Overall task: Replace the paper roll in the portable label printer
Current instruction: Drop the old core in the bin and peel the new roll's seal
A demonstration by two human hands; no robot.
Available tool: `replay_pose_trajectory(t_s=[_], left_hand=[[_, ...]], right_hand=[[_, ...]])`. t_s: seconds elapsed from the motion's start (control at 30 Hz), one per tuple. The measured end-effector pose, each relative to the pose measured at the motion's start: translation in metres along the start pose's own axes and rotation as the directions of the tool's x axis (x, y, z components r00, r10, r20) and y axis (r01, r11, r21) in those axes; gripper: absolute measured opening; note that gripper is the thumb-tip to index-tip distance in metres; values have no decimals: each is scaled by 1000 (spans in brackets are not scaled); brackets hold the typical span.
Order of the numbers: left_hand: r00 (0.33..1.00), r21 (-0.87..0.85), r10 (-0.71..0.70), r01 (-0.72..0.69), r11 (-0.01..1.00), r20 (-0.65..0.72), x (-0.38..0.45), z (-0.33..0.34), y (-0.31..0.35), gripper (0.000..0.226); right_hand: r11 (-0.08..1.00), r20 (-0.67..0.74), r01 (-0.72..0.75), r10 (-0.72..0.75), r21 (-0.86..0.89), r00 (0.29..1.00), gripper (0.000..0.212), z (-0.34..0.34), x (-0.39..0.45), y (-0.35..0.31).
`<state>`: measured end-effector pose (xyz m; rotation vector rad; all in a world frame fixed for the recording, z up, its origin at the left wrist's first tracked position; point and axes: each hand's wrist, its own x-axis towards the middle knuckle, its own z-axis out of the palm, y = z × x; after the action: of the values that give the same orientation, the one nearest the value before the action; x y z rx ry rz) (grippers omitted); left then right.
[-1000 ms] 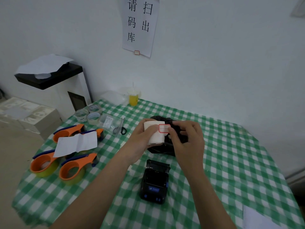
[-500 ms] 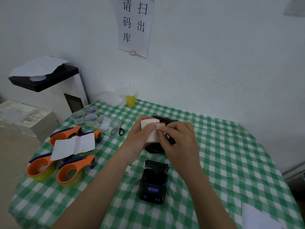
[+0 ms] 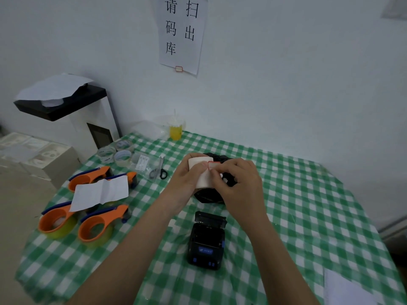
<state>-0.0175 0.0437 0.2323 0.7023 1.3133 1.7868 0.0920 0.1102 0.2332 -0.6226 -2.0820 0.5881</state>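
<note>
Two hands hold a white paper roll at frame centre: left hand grips it, right hand pinches its red-bordered label. Below, the black printer lies open. Top centre, a wall sign reads 请扫码出库.

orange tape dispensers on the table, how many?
3. One at the back left, partly under the white paper sheet; two in front, side by side. A fourth may be hidden under the sheet.

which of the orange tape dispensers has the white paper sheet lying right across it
The far one, nearest the clear tape rolls. The sheet drapes over it; the two near dispensers lie almost uncovered.
</note>
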Motion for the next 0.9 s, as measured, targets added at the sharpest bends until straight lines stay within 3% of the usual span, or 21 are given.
replay_pose_trajectory(t_s=[0.23,0.4,0.57,0.67,0.83,0.9], left_hand=[[999,73,28,-30,997,24,-1,0,1,15],[998,123,56,-60,991,41,0,-1,1,9],[994,142,88,-97,985,72,0,-2,1,15],[993,158,96,-106,982,75,0,-2,1,13],[993,159,96,-105,982,63,0,0,0,11],[994,162,96,-103,981,50,0,0,-1,15]], right_hand=[[990,-35,86,-90,-114,995,12,0,-1,-1],[983,42,-130,126,126,991,5,-5,-3,-3],[999,-44,-4,6,46,999,20,-4,-7,-3],[1000,-48,25,-24,20,999,18,-3,-7,0],[954,36,-172,168,248,985,6,-3,-9,2],[950,7,-154,158,273,987,7,-1,-11,2]])
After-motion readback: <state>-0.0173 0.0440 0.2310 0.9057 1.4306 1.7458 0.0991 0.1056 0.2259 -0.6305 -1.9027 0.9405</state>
